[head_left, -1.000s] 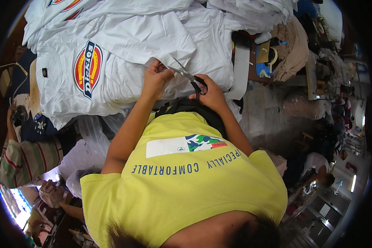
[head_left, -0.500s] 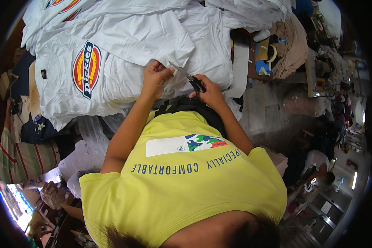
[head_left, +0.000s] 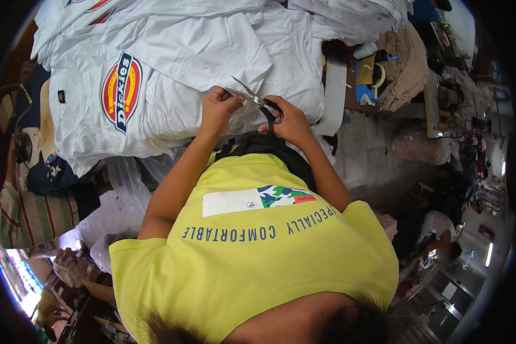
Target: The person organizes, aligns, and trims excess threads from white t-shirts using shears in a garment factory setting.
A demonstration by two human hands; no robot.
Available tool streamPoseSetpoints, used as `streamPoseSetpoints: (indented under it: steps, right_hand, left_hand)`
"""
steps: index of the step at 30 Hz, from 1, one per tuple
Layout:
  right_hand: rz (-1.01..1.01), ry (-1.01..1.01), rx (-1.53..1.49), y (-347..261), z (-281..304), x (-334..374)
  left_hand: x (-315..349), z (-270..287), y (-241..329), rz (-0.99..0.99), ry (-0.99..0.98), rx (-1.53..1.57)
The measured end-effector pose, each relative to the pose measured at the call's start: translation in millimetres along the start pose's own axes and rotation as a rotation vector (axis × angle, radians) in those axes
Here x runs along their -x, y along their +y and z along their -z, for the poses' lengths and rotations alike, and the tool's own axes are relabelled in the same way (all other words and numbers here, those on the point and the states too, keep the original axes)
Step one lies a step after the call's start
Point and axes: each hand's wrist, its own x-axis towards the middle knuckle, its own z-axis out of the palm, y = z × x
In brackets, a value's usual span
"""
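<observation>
**Scissors open right by the pinched cloth, white shirts everywhere**

Head cam (only view): L hand (head_left: 217, 109) has thumb + fingers pressed together, pinching a bit of the white shirt (head_left: 183, 97). R hand (head_left: 288, 119) is wrapped around the black handles of the scissors (head_left: 257, 101), blades spread, tips over the cloth just beside the L fingers. Can't tell if cloth is actually btwn the blades. Shirt's in a big pile in front of the yellow tee (head_left: 252, 258) the wearer has on.

Containers: white bottle (head_left: 365, 51) by the brown table (head_left: 352, 105) on the R, can't see what's in it. Clear plastic bag (head_left: 421, 148) on the floor further R, contents too blurry tbh.

Counts: 2 hands, 1 pr scissors, 1 tape roll (head_left: 382, 74) next to a blue thing (head_left: 367, 95), 1 black label (head_left: 61, 96), 1 full red/yellow badge (head_left: 121, 92) w/ a dark blue band, plus bits of print cut off up top L. Shirts overlap too much to count.

Vs half a sec ago: blades were nearly closed, now they're wide apart. L pinch looks the same. Co-worker's striped shirt (head_left: 34, 218) sits a touch closer to the L edge.
</observation>
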Motion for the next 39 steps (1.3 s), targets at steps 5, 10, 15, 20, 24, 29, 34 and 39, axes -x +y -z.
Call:
streamPoseSetpoints:
  steps: [5,10,15,20,24,29,34,39]
  right_hand:
    - [-0.089,-0.055,-0.002,-0.7,3.4,3.3]
    - [-0.086,-0.027,-0.056,17.1,-0.3,11.3]
    - [0.052,0.047,0.014,17.8,-1.0,11.6]
    - [0.074,0.014,0.049,8.8,1.6,-2.4]
    - [-0.041,-0.056,0.000,-0.3,4.7,-6.6]
    - [-0.097,-0.076,0.004,19.0,3.5,-3.9]
    - [-0.081,-0.072,0.023,18.0,4.8,-4.3]
    - [0.056,-0.050,0.043,5.8,0.4,-19.8]
  left_hand:
    - [1.0,0.1,-0.8,-0.007,0.016,-0.014]
    - [1.7,-2.4,2.0,0.016,0.062,0.063]
    - [-1.7,2.4,-4.4,-0.027,0.060,0.067]
    - [-1.9,3.5,-6.3,-0.033,0.040,0.057]
    - [0.3,0.0,-2.9,-0.048,0.044,0.033]
    - [-0.1,0.6,1.3,-0.035,0.055,0.050]
    - [-1.7,0.0,3.9,-0.075,0.079,0.049]
    - [-2.3,5.4,2.3,-0.093,0.071,0.038]
